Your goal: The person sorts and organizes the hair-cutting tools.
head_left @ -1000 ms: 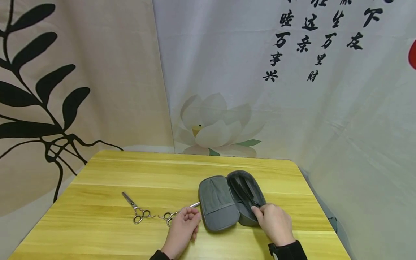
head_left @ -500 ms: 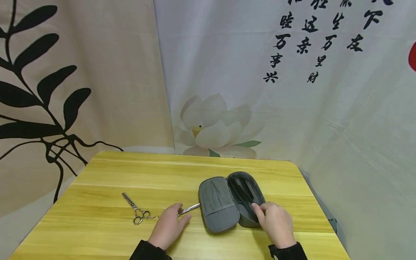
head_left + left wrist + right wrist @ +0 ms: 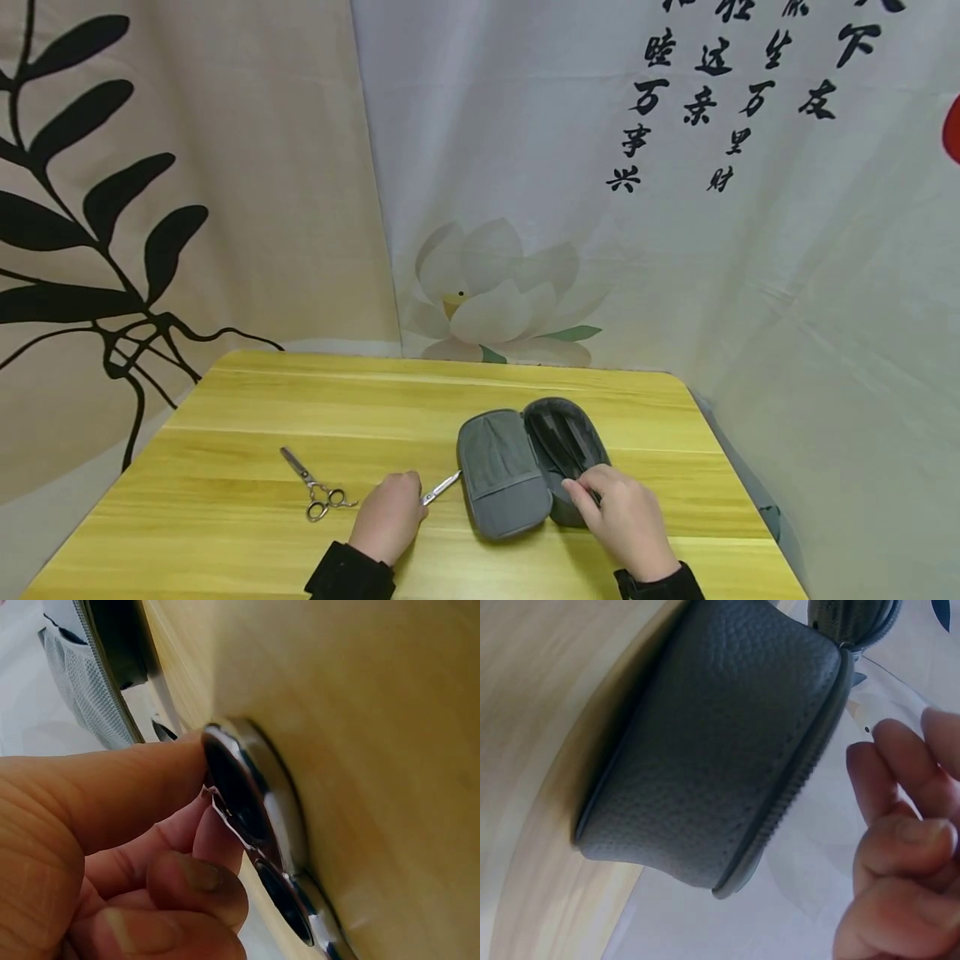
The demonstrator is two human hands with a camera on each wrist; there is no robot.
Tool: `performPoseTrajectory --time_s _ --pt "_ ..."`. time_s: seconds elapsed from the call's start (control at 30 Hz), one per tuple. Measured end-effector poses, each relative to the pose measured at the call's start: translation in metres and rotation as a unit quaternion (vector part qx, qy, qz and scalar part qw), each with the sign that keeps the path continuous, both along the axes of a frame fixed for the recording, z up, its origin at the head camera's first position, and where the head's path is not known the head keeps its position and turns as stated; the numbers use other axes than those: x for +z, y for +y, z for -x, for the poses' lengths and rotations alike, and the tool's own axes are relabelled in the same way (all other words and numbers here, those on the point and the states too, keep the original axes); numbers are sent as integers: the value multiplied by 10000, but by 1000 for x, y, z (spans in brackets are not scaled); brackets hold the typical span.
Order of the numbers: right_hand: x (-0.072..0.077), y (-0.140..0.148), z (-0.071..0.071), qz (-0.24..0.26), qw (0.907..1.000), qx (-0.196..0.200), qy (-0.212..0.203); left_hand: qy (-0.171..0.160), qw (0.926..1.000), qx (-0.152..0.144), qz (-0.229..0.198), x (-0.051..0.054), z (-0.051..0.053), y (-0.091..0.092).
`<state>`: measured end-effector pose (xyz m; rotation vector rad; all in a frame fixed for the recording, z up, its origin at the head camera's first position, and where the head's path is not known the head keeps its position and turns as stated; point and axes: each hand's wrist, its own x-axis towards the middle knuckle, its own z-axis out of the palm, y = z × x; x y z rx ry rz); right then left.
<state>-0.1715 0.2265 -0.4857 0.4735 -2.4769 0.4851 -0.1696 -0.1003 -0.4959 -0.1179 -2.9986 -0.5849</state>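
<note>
My left hand (image 3: 390, 515) pinches the ring handles of a pair of scissors (image 3: 441, 487), whose blades point toward the grey case. In the left wrist view the thumb and fingers meet at one of the metal finger rings (image 3: 283, 825), close above the wood. The grey zip case (image 3: 504, 475) lies unfolded on the table, with long black items (image 3: 558, 442) in its right half. Over the near end of that half is my right hand (image 3: 626, 512). The right wrist view has its loosely bent fingers apart from the case wall (image 3: 705, 750), with nothing seen between them.
A second pair of scissors (image 3: 315, 487), with a comb-like blade, lies left of my left hand. The wooden table (image 3: 187, 533) has its far edge against a printed cloth backdrop (image 3: 480, 167).
My left hand has come down over the scissors beside the case and taken hold of their handles. The blades have turned slightly. My right hand has shifted a little left at the case.
</note>
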Motion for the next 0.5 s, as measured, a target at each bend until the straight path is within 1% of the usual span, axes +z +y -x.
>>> performPoseTrajectory --time_s 0.07,0.17,0.37,0.43,0.5 --pt "0 0 0 46 10000 56 50 69 10000 -20 37 0 0 0" --pt "-1 0 1 73 9997 155 145 48 10000 13 -25 0 0 0" --pt "-2 1 0 157 9994 246 171 -380 9981 159 -466 -3 3 -4" --pt "-2 1 0 194 9994 242 137 -570 9960 138 -672 -3 4 -6" --pt "-1 0 0 232 9993 263 138 -747 9920 65 -1015 -2 5 -10"
